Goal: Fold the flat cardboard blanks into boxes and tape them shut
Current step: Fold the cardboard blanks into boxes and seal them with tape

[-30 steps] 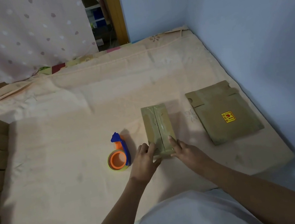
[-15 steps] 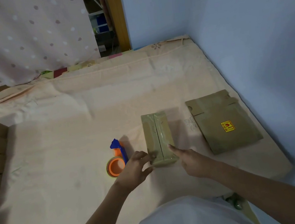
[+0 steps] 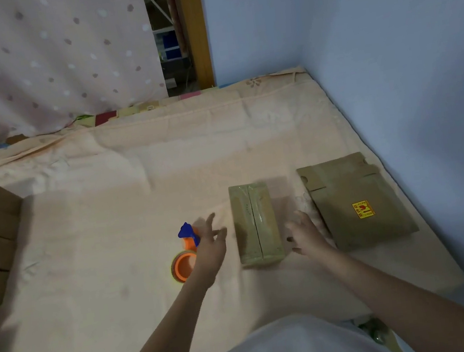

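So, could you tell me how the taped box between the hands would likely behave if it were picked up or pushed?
The taped box lies on a broad face, so it will probably slide rather than tip or roll. Its glossy tape suggests a somewhat slippery top. It is closed cardboard, so probably stiff and light, though its contents cannot be seen. The soft sheet beneath may drag on it.

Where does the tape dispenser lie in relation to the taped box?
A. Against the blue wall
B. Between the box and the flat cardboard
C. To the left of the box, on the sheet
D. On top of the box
C: the orange and blue tape dispenser lies on the sheet left of the taped box, partly behind the left hand; the flat cardboard lies to the box's right.
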Action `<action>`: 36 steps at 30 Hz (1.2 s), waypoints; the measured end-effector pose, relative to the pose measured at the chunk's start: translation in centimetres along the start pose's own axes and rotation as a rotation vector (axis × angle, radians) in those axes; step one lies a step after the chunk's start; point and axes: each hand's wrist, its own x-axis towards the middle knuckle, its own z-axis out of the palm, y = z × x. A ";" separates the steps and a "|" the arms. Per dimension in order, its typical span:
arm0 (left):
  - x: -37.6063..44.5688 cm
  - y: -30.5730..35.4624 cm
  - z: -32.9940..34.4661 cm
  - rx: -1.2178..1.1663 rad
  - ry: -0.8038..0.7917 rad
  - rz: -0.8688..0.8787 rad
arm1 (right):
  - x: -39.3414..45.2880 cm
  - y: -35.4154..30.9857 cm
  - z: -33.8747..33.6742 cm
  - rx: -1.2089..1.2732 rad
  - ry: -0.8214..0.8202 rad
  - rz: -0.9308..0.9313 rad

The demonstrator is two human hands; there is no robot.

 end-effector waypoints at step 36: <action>-2.1 2.9 2.9 0.035 -0.145 -0.021 | -2.8 -2.5 1.6 -0.248 -0.088 -0.082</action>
